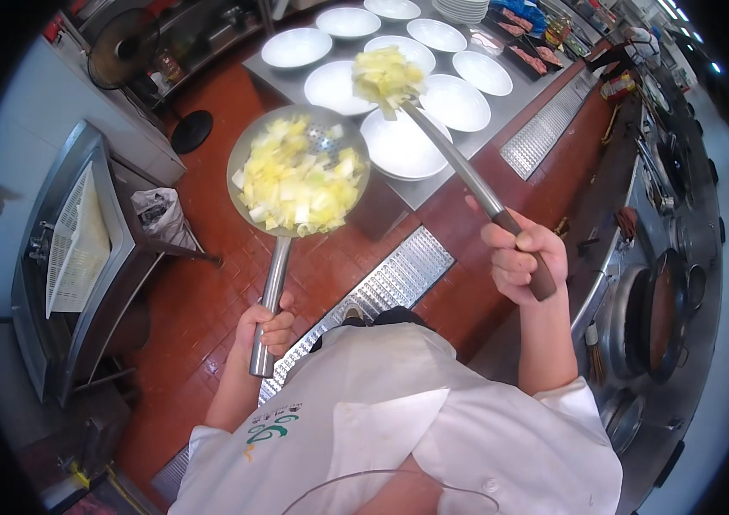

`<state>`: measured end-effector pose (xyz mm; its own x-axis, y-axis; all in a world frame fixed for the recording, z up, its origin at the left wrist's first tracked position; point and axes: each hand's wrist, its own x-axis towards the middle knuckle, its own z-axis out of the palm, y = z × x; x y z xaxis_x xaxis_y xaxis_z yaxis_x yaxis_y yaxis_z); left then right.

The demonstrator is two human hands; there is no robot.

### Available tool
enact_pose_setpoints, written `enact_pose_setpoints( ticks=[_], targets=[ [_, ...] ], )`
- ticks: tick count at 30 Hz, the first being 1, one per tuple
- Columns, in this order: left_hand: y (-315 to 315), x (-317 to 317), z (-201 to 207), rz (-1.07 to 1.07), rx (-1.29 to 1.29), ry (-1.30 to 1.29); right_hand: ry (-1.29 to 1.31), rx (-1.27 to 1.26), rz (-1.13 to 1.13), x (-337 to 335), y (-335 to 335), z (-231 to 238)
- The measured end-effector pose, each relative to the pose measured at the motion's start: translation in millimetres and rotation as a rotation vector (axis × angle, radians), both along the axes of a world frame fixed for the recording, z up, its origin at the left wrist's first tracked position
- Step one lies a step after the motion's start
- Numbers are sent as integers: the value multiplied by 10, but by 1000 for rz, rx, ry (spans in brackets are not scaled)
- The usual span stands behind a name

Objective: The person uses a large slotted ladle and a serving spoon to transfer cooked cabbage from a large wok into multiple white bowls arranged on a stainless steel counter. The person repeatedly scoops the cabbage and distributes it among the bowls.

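Clasping strainer hdl w/ L grip, ladle hdl w/ R grip, bowls crowding tbl ahead.

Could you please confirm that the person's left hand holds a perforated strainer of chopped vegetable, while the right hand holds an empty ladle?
Not quite: the ladle in the right hand isn't empty; it is heaped with chopped vegetable, as the head view shows. The left hand does hold the perforated strainer of chopped vegetable.

We see yellow-and-white chopped vegetables, a silver strainer dotted with holes, a brown-ended grey ladle, plain white bowls and a red-brown tiled floor.
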<state>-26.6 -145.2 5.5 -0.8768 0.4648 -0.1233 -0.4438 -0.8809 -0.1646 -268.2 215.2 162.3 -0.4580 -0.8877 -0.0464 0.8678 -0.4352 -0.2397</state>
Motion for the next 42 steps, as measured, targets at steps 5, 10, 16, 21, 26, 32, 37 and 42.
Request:
enact_pose_setpoints(
  ticks=[5, 10, 16, 21, 26, 32, 37, 42],
  targets=[
    [242, -179, -103, 84, 91, 19, 138, 299, 9, -773, -260, -443],
    [670, -531, -160, 192, 63, 59, 567, 781, -63, -1322, -316, -928],
    [1544, -700, -273, 326, 36, 98, 871, 947, -30, -1601, 284, -1563],
    [1871, -970, -310, 387, 65, 151, 1022, 1025, -28, -1697, 681, -1631],
    [1949, -1071, -374, 387, 71, 201, 1200, 1237, -53, -1690, 850, -1554],
    [1746, -993, -613, 350, 66, 207, 1573, 1515, -52, -1487, 835, -1646],
    [1580, -906, -817, 262, 110, 268, 1539, 1604, -117, -1100, 662, -1640],
    [1438, -904, -970, 161, 117, 299, 1846, 1933, -91, -900, 842, -1829]
  ],
)
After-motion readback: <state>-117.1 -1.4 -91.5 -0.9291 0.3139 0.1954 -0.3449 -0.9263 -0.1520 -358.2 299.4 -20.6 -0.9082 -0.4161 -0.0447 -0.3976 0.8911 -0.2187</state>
